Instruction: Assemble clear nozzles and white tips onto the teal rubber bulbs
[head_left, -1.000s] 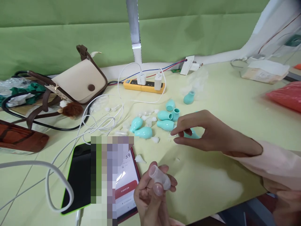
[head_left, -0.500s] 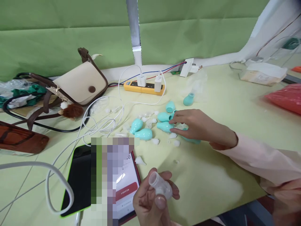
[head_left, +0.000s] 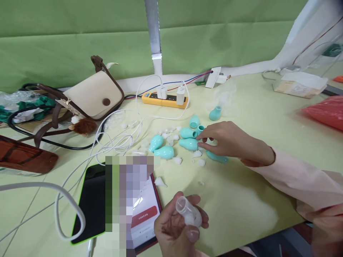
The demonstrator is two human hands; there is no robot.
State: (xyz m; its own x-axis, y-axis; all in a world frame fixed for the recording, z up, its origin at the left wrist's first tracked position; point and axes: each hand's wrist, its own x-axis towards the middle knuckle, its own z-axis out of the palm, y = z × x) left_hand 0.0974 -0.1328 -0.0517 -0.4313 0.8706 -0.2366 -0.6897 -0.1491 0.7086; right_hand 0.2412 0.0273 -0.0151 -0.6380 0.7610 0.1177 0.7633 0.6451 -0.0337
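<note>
My left hand point(head_left: 178, 226), palm up at the bottom centre, has its fingers closed round a clear plastic fitting point(head_left: 189, 212) with an open tube end. Over the pile at the centre right, my right hand point(head_left: 225, 140) has thumb and fingertips close together; what lies between them, if anything, is too small to make out. Its fingertips are beside a glossy turquoise bulb point(head_left: 189, 144) and an open-necked one point(head_left: 199, 129). Two more turquoise bulbs point(head_left: 164, 152) lie to the left. Small white caps point(head_left: 177, 161) and clear pieces are scattered among them.
A phone point(head_left: 146, 214) and a green-edged device point(head_left: 91, 200) lie at the lower left. White cables point(head_left: 118, 141) loop beside them. Behind are a cream handbag point(head_left: 92, 94) and a yellow power strip point(head_left: 164, 101). A red bag point(head_left: 325, 112) sits at the right.
My right hand has drawn slightly right, uncovering the open-necked bulb. My left hand, still holding the clear fitting, has shifted a little right. The view has moved slightly.
</note>
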